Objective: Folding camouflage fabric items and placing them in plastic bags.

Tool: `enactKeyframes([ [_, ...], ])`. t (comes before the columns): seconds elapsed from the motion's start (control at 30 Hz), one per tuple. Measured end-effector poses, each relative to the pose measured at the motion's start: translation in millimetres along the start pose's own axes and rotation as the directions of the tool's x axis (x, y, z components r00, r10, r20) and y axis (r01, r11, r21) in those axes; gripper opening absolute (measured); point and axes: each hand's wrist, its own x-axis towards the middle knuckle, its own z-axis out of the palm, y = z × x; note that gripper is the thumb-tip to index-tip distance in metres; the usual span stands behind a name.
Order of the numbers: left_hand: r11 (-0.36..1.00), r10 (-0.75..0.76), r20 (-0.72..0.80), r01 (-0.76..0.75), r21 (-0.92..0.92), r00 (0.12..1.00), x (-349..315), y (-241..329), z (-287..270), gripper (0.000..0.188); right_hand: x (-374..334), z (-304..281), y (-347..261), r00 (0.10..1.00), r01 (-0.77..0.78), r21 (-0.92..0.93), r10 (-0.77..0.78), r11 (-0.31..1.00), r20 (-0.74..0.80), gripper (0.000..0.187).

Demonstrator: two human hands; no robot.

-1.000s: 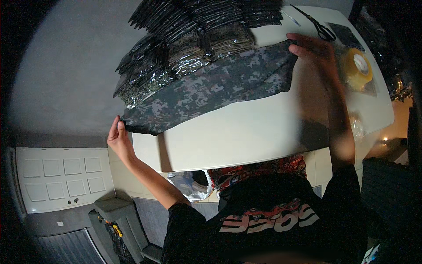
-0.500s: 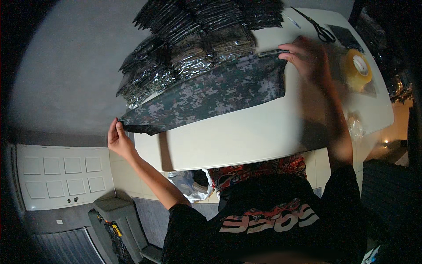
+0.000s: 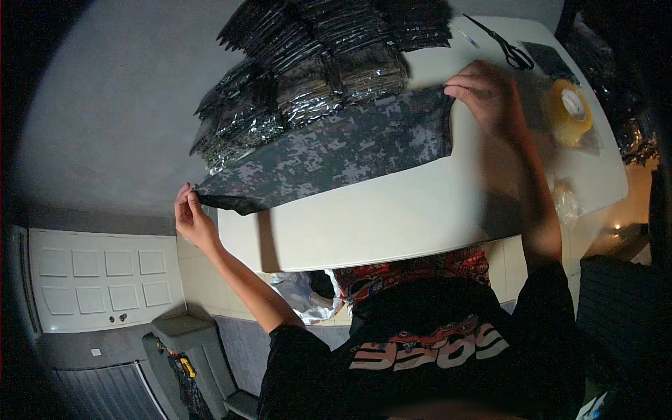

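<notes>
A long piece of dark camouflage fabric with a pixel pattern is stretched between my two hands over the white table. My left hand pinches its narrow left corner, out past the table's left edge. At the upper right corner, my right hand pinches the cloth between thumb and fingers. The cloth's far edge runs close along the stacks of black plastic-wrapped packets; whether it touches them I cannot tell. Its lower left edge sags in a small fold.
Black scissors and a thin pen-like item lie at the table's far right. Nearer on the right are a roll of clear yellowish tape and a crumpled clear plastic piece. A grey seat stands at lower left.
Both hands keep their pinch on the fabric. The cloth's upper right edge, where a folded strip showed near my right hand, now looks smoother. My left hand has shifted very slightly right.
</notes>
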Motion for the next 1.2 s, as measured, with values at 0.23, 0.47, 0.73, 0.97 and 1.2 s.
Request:
enactKeyframes([
  [0.23, 0.992, -0.115, -0.077, 0.118, 0.038, 0.990, -3, 32, -8, 0.016, 21, -30, -40, 0.994, -0.094, 0.054, 0.097, 0.994, -0.053, 0.015],
  [0.47, 0.999, -0.016, -0.093, 0.019, 0.029, 0.996, 11, 89, -65, 0.017, 14, -89, -35, 0.986, -0.165, -0.087, 0.167, 0.982, 0.013, 0.014],
  [0.73, 0.994, 0.078, -0.069, -0.082, -0.070, 0.995, -18, 119, -137, 0.015, -83, -218, -7, 0.837, -0.477, 0.034, 0.466, 0.878, -0.286, 0.024],
  [0.97, 0.943, 0.212, 0.152, -0.162, -0.290, 0.965, -50, 138, -159, 0.020, -153, -294, -6, 0.650, -0.744, -0.256, 0.580, 0.617, -0.492, 0.025],
  [1.2, 0.890, -0.450, 0.457, 0.426, 0.162, 0.768, -28, 56, -46, 0.017, -67, -136, -48, 0.808, -0.481, -0.149, 0.503, 0.864, 0.308, 0.019],
])
